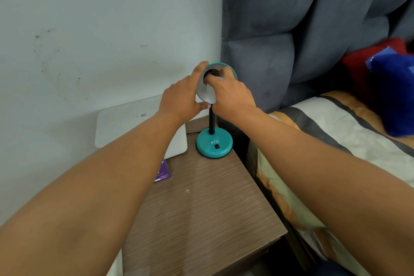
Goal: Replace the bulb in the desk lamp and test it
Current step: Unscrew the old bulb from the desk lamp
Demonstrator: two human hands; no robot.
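Both our forearms reached out: left hand (179,98) clasped the light shade (207,94), right fingers (216,77) perhaps pinched the fragile bulb (210,92).

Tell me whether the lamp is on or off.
Off, it seems: the inside of the lamp shade looks dull white with no glow. The right hand hides the socket, and the switch position is too small to read.

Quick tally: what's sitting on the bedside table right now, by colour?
Teal: 1, the desk lamp
White: 1, the flat box against the wall
Purple: 1, the small box
Total: 3
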